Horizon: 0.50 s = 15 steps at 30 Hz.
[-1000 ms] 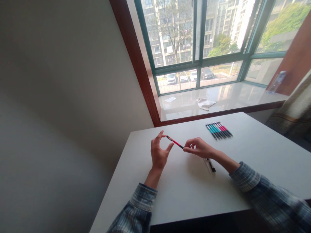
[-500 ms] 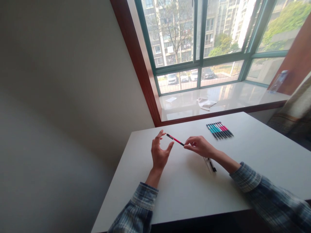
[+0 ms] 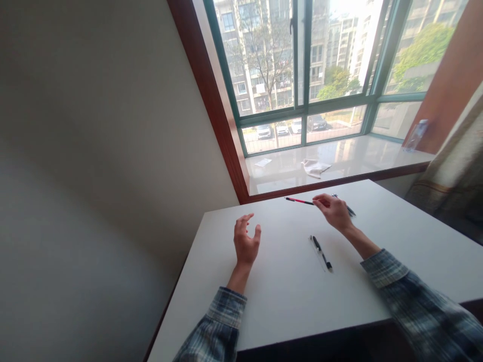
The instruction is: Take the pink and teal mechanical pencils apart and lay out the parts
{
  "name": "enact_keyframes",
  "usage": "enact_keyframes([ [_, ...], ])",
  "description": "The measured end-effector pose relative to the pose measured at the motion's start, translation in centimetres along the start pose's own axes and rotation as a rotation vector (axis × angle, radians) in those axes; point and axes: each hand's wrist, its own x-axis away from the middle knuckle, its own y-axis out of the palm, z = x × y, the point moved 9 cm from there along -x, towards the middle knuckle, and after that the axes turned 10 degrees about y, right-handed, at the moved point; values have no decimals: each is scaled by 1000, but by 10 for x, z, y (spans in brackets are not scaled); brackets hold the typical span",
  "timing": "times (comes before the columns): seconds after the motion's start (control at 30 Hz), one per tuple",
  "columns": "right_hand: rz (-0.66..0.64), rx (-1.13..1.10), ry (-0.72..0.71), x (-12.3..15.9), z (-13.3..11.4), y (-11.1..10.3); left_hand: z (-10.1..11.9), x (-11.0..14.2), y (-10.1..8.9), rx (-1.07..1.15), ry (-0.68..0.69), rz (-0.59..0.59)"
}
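My right hand (image 3: pixel 334 211) pinches the black end of a red and black pen (image 3: pixel 300 201), which points left above the far part of the white table (image 3: pixel 279 291). Behind that hand lies a row of pens (image 3: pixel 350 210), mostly hidden by it. My left hand (image 3: pixel 246 240) is raised over the table on the left, fingers curved and apart, with nothing in it. Between the hands, nearer to me, a black pen (image 3: pixel 322 251) rests on the table beside a thin clear piece (image 3: pixel 317 253) whose kind I cannot make out.
Beyond the table a window sill (image 3: pixel 283 176) carries a crumpled white cloth (image 3: pixel 316 168), a flat white paper (image 3: pixel 263 162) and a clear bottle (image 3: pixel 417 134). A grey wall (image 3: pixel 94 176) rises at the left. A curtain (image 3: pixel 445 171) hangs at the right.
My right hand has carried the red and black pen away from my left hand, to the right and back towards the row. The black pen on the table is now uncovered.
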Motion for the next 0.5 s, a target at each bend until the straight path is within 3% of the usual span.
enact_keyframes([
  [0.1, 143, -133, 207, -16, 60, -37, -2, 1, 1, 6, -14, -4],
  [0.27, 368, -762, 557, -20, 156, -85, -2, 2, 2, 34, -29, -4],
  [0.37, 434, -826, 612, -18, 179, -105, -1, 1, 2, 48, -33, -4],
  [0.5, 400, -828, 643, -13, 187, -112, -2, 1, 3, 52, -39, -29],
])
